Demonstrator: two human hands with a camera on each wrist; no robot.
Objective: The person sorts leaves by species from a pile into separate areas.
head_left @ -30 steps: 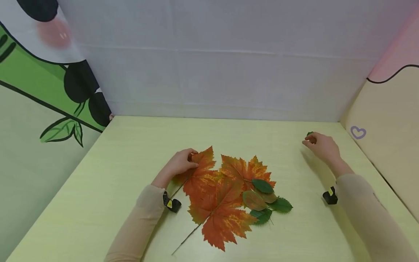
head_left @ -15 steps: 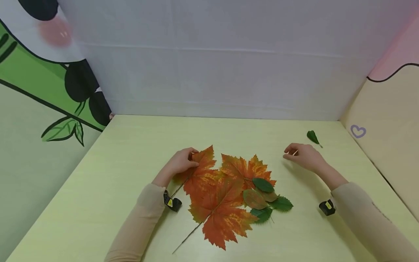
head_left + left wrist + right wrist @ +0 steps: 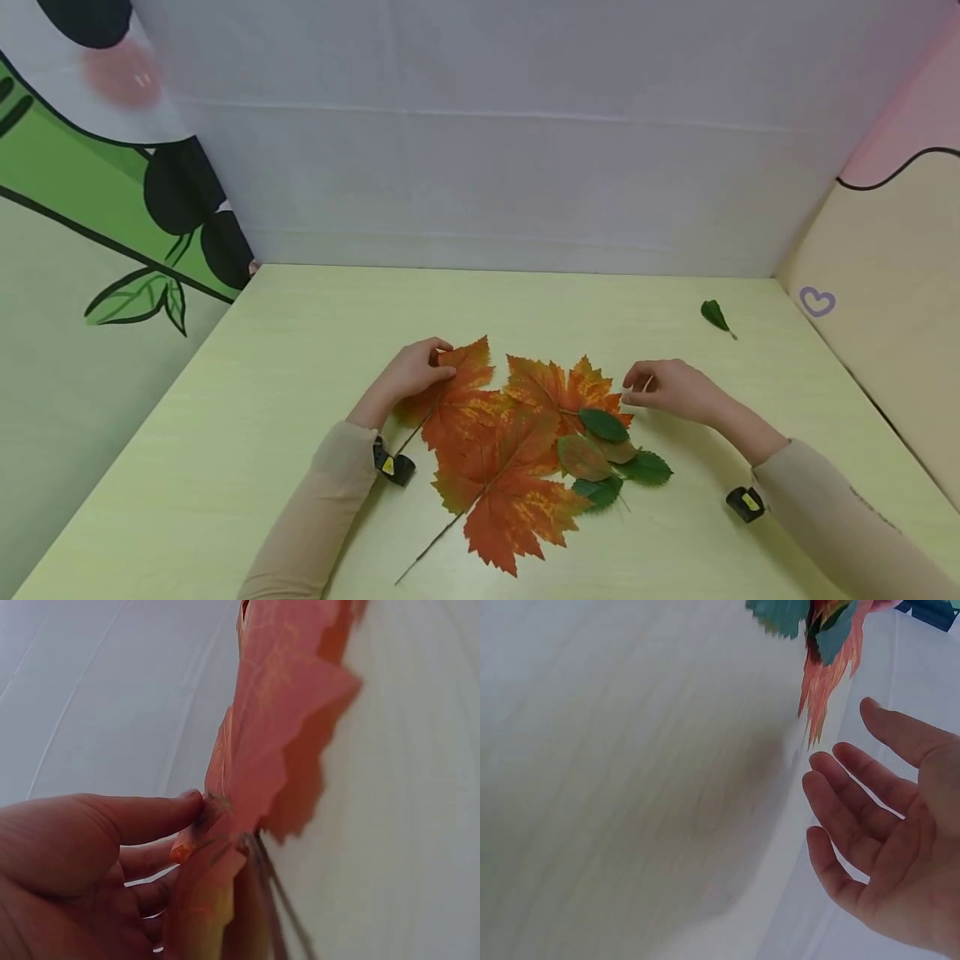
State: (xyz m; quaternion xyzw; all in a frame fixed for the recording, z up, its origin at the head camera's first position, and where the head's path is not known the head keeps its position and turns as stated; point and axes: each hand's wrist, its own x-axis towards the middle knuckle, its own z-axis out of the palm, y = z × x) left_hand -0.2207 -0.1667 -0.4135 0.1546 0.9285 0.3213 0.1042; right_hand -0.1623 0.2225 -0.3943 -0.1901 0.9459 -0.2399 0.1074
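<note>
My left hand [image 3: 414, 372] pinches the left orange maple leaf [image 3: 467, 375] near its edge; in the left wrist view the thumb [image 3: 161, 816] presses the leaf and the other fingers go behind it. More orange maple leaves overlap beside it, a front one [image 3: 517, 492] with a long stem and a back one [image 3: 543, 385]. Several smaller green and brownish leaves [image 3: 603, 425] lie on their right side. My right hand [image 3: 675, 390] holds nothing and hovers just right of the back maple leaf, fingers loosely bent and apart in the right wrist view.
A single small green leaf [image 3: 715, 315] lies apart at the back right of the pale yellow table [image 3: 315, 317]. Behind the table stands a grey-white cloth wall [image 3: 517, 192]. Printed side panels border it, the right one [image 3: 885, 275] with a small heart.
My right hand has let go of the small green leaf at the back right and moved left and nearer, to the maple leaves. The left hand stays where it was.
</note>
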